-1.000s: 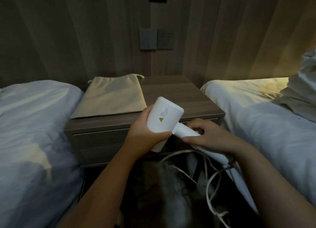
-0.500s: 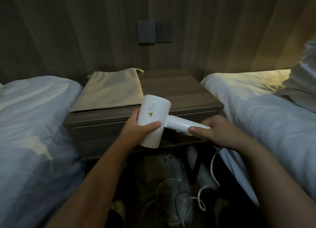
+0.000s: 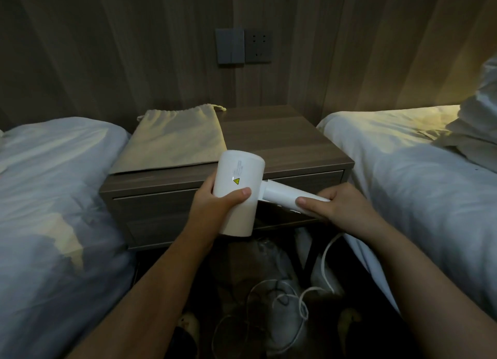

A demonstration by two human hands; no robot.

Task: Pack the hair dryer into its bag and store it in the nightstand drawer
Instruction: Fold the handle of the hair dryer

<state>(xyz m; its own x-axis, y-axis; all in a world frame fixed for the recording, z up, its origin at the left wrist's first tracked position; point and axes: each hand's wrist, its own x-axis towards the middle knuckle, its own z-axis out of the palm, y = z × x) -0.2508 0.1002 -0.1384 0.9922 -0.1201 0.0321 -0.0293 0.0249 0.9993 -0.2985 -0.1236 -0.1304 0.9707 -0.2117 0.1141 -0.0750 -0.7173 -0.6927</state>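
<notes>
While the white-sheeted bed (image 3: 53, 197) at your 9 o'clock and the beige drawstring bag (image 3: 172, 143) lie just as they did a second ago, the change is all in how you hold the dryer. The bag rests flat on the left half of the nightstand (image 3: 282, 143) top, its drawn mouth toward the wall at 12 o'clock.

Your left hand (image 3: 215, 205) wraps the barrel of the white hair dryer (image 3: 238, 170) from the 9 o'clock side, with the thumb laid across the front below the yellow warning triangle. That grip matches the earlier frames. You hold the dryer in the air in front of the nightstand drawer (image 3: 161, 205), at 4 o'clock from the bag and apart from it.

A second ago its handle slanted down toward 5 o'clock, with your right hand close to the hinge. Now the handle points near 3 o'clock, dipping slightly. Your right hand (image 3: 341, 208) has slid to its outer end, fingers curled round it. Since half a second ago almost nothing has shifted.

The white cord (image 3: 323, 253) drops from under your right hand toward 6 o'clock and loops on the dark floor, lower than a second ago. The second bed (image 3: 416, 183) sits at 3 o'clock.
</notes>
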